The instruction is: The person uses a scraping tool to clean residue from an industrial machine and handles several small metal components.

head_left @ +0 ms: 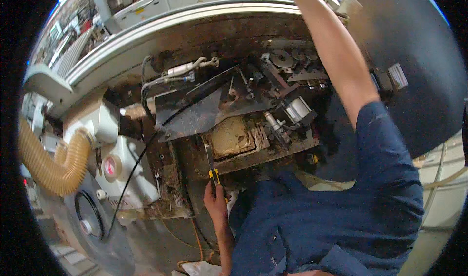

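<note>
My left hand [215, 198] is closed around the handle of a yellow-and-black utility knife [213, 172]. Its long pale blade points up and away, ending beside a worn, yellowish-brown block [231, 138] set in the machine bed. The blade's tip is near the block's left edge; whether they touch I cannot tell. My right arm [336, 47] stretches up over the machine's right side and leaves the picture at the top, so the right hand is hidden from view. Beyond the block lies a dark, dusty metal plate [195, 110].
A silver cylinder [297, 110] and fittings sit right of the block. At left stand a white machine housing [129, 171] and a ribbed tan hose [53, 173]. A black cable [141, 156] crosses the bed. A large dark panel [414, 81] rises at right.
</note>
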`<state>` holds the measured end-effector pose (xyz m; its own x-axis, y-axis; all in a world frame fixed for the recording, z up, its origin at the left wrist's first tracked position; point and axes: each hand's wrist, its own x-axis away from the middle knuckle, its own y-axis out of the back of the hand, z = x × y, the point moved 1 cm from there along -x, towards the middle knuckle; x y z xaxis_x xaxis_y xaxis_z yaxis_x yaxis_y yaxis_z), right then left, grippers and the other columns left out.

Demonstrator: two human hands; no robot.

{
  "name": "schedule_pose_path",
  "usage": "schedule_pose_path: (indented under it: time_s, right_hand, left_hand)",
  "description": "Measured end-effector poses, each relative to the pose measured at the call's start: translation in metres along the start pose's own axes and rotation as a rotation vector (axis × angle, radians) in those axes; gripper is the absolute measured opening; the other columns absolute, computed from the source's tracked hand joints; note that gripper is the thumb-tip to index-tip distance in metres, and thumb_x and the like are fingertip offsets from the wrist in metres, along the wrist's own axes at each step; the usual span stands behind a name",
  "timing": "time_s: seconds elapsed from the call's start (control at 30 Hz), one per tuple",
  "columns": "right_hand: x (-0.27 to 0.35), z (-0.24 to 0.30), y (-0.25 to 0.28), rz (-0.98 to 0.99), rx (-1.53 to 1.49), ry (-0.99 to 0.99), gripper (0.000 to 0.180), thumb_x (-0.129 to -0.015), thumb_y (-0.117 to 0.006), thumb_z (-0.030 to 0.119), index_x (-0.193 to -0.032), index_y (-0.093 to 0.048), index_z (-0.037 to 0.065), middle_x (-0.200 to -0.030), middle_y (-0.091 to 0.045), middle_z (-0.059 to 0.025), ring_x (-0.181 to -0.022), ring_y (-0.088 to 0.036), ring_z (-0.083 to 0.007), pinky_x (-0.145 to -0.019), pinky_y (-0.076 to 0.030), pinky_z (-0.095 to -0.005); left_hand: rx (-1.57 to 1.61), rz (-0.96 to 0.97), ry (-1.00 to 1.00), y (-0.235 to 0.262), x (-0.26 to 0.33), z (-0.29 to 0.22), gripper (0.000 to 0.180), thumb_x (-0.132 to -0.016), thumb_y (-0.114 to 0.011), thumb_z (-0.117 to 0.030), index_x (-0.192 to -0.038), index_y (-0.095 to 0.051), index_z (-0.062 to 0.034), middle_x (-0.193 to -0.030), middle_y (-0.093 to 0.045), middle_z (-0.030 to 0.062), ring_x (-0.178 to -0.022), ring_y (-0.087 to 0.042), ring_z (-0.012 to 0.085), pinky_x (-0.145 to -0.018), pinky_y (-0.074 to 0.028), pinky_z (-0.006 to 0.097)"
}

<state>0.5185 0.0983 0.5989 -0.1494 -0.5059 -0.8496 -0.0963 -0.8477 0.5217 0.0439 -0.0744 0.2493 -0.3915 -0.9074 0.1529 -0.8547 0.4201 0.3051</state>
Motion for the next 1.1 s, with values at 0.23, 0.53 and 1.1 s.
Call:
schedule_pose_path:
  time_s: [0.23,0.53,1.1]
  right_hand:
    - [0.084,0.017,0.028,-0.013,-0.16,0.059,0.019,-0.087,-0.06,0.012,-0.076,-0.062,-0.003,-0.066,-0.059,-0.0132,-0.057,-0.057,-0.0217,-0.055,-0.045,-0.0352]
    - [0.358,0.101,0.144,0.489,-0.469,-0.638,0.027,-0.08,-0.073,0.017,-0.063,-0.058,0.003,-0.058,-0.055,-0.0106,-0.05,-0.053,-0.0191,-0.049,-0.042,-0.0324]
    - [0.481,0.165,0.074,0.992,-1.097,-1.34,0.023,-0.093,-0.058,0.021,-0.093,-0.063,-0.001,-0.078,-0.061,-0.0004,-0.071,-0.053,-0.0047,-0.061,-0.044,-0.0222]
  left_hand:
    - [0.15,0.084,0.239,0.0,0.005,-0.028,0.037,-0.094,-0.052,-0.014,-0.128,-0.051,0.003,-0.08,-0.063,0.0073,-0.064,-0.057,0.0113,-0.054,-0.046,0.026]
    - [0.201,0.204,0.43,-0.026,-0.002,-0.035,0.034,-0.095,-0.052,-0.017,-0.125,-0.051,0.0005,-0.077,-0.062,0.0061,-0.064,-0.058,0.0106,-0.053,-0.046,0.025]
    - [0.145,0.53,0.394,-0.103,-0.009,-0.044,0.026,-0.096,-0.049,-0.019,-0.109,-0.057,0.0026,-0.091,-0.063,0.0048,-0.076,-0.058,0.0137,-0.068,-0.048,0.031]
